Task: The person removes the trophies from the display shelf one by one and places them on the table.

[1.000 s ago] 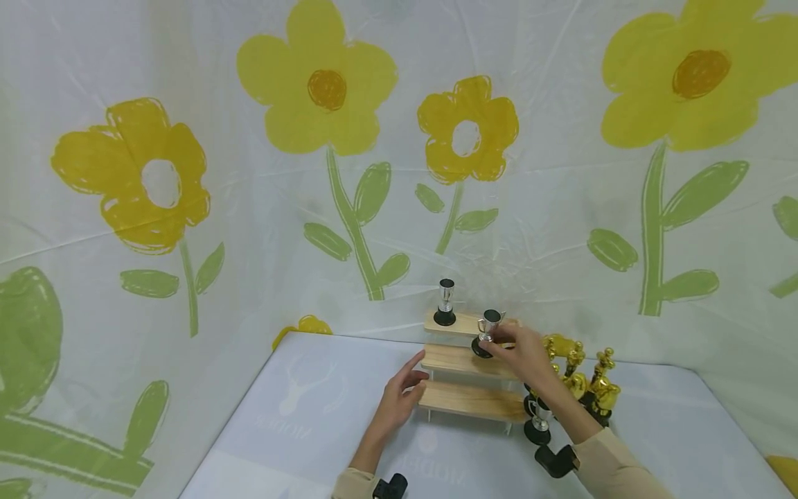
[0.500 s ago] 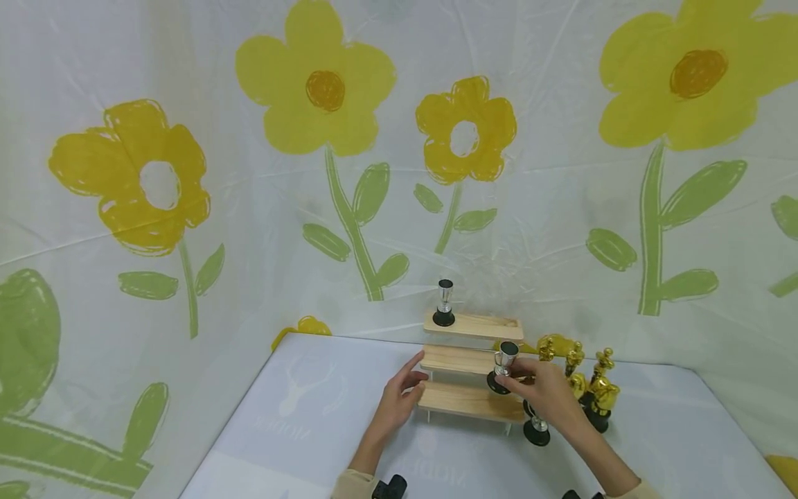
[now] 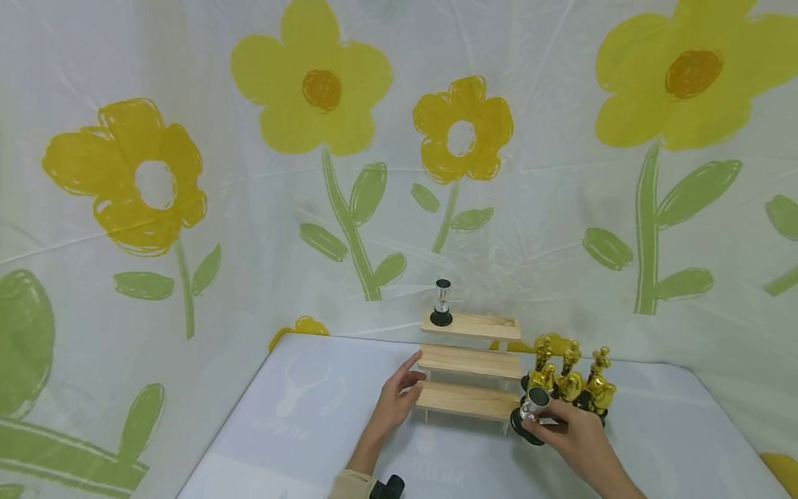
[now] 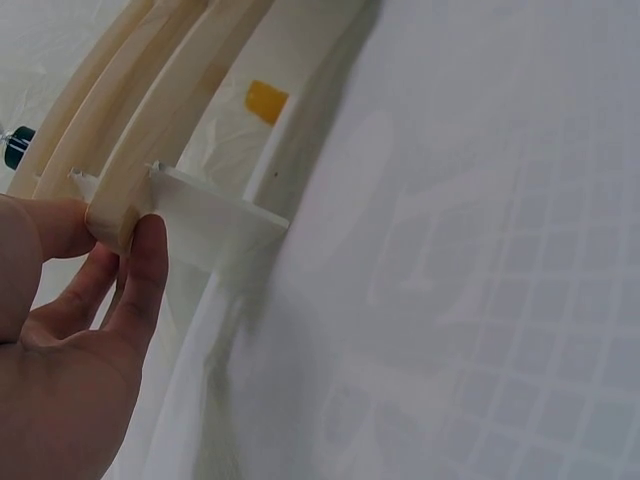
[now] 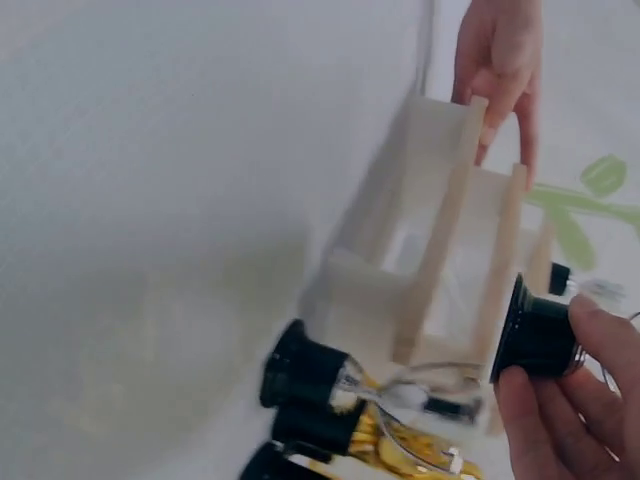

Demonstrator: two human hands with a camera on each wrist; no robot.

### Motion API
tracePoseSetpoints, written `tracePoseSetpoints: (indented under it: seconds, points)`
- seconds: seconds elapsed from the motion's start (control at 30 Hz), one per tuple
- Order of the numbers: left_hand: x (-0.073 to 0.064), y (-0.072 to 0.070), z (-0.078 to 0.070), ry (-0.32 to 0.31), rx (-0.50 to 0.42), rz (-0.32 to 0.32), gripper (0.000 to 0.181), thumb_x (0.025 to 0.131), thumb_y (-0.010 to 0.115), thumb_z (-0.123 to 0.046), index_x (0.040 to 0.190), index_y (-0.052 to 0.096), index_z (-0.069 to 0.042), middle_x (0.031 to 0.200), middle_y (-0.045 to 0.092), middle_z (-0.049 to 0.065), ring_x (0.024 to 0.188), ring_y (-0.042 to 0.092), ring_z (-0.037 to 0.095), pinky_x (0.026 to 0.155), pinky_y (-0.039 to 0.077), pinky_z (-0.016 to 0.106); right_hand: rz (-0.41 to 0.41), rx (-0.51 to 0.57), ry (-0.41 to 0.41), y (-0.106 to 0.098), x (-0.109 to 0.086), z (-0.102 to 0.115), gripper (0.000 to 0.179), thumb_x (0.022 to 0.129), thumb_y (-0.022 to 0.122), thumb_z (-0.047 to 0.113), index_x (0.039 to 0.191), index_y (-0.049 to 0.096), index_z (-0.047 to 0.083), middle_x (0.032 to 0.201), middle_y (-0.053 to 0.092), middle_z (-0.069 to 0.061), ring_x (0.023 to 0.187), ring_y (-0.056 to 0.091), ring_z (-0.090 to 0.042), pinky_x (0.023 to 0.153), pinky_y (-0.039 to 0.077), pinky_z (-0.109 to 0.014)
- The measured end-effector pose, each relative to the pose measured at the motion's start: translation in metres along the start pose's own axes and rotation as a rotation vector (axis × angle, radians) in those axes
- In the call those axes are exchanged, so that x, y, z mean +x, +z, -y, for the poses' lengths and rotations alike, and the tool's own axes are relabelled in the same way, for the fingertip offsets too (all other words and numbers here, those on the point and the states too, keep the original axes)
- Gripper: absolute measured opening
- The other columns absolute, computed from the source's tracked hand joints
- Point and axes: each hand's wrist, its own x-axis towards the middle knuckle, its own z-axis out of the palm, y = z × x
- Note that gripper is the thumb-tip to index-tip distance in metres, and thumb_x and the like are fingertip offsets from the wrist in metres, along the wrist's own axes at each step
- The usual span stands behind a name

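Note:
My right hand (image 3: 580, 433) holds a small silver trophy cup (image 3: 536, 400) with a black base, tilted, off the right end of the three-tier wooden shelf (image 3: 467, 398). In the right wrist view, thumb and fingers pinch it near its black base (image 5: 540, 335); a second silver trophy cup (image 5: 405, 395) stands below it. My left hand (image 3: 395, 398) steadies the shelf's left side; in the left wrist view its thumb and fingers pinch the end of the lowest board (image 4: 135, 190). Another silver trophy cup (image 3: 442, 301) stands upright at the left of the top board.
Several gold trophies (image 3: 570, 384) with black bases stand grouped right of the shelf, close to my right hand. The shelf rests on a white-covered table (image 3: 299, 416). A flower-printed white curtain (image 3: 530, 229) hangs close behind.
My right hand has carried the silver trophy cup from beside the top board down and right, past the shelf's right end. My left hand has stayed at the shelf.

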Motion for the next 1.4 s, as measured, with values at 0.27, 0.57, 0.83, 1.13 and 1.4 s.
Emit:
tracePoseSetpoints:
  seconds: [0.27, 0.57, 0.83, 1.13, 1.4]
  points:
    - [-0.006, -0.005, -0.019, 0.006, -0.043, 0.021, 0.059, 0.094, 0.053, 0.005, 0.149, 0.042, -0.013, 0.116, 0.062, 0.03, 0.112, 0.061, 0.039, 0.082, 0.051, 0.022, 0.021, -0.038, 0.084, -0.017, -0.012, -0.011, 0.02, 0.079, 0.08, 0.033, 0.087, 0.071, 0.017, 0.09, 0.074, 0.001, 0.083, 0.07, -0.014, 0.072, 0.058, -0.025]
    - [-0.002, -0.002, -0.004, 0.019, -0.019, 0.016, 0.059, 0.095, 0.054, 0.002, 0.15, 0.041, -0.017, 0.117, 0.064, 0.026, 0.112, 0.062, 0.037, 0.083, 0.05, 0.021, 0.107, -0.165, 0.197, -0.031, -0.014, -0.055, 0.042, 0.079, 0.078, 0.044, 0.095, 0.073, 0.006, 0.091, 0.074, -0.005, 0.089, 0.069, -0.026, 0.072, 0.059, -0.034]
    - [0.001, -0.002, 0.007, 0.031, -0.035, 0.017, 0.059, 0.095, 0.057, -0.002, 0.149, 0.043, -0.022, 0.115, 0.066, 0.022, 0.111, 0.063, 0.034, 0.083, 0.051, 0.021, 0.153, -0.172, 0.221, -0.026, -0.005, -0.085, 0.043, 0.081, 0.077, 0.042, 0.098, 0.072, 0.003, 0.096, 0.074, -0.014, 0.092, 0.071, -0.036, 0.078, 0.056, -0.046]
    - [-0.002, 0.0, 0.007, 0.005, -0.021, 0.022, 0.06, 0.095, 0.058, -0.004, 0.149, 0.043, -0.025, 0.116, 0.065, 0.018, 0.114, 0.063, 0.032, 0.088, 0.052, 0.028, 0.185, -0.148, 0.229, -0.01, 0.004, -0.099, 0.038, 0.08, 0.078, 0.038, 0.098, 0.071, 0.004, 0.098, 0.074, -0.016, 0.096, 0.069, -0.037, 0.083, 0.053, -0.053]
    - [-0.001, -0.001, -0.001, 0.023, -0.047, 0.011, 0.059, 0.095, 0.055, 0.003, 0.149, 0.042, -0.016, 0.116, 0.064, 0.026, 0.111, 0.062, 0.039, 0.081, 0.05, 0.018, 0.182, -0.148, 0.213, -0.004, 0.012, -0.098, 0.041, 0.08, 0.078, 0.039, 0.098, 0.07, 0.002, 0.097, 0.074, -0.017, 0.095, 0.069, -0.038, 0.081, 0.054, -0.053]
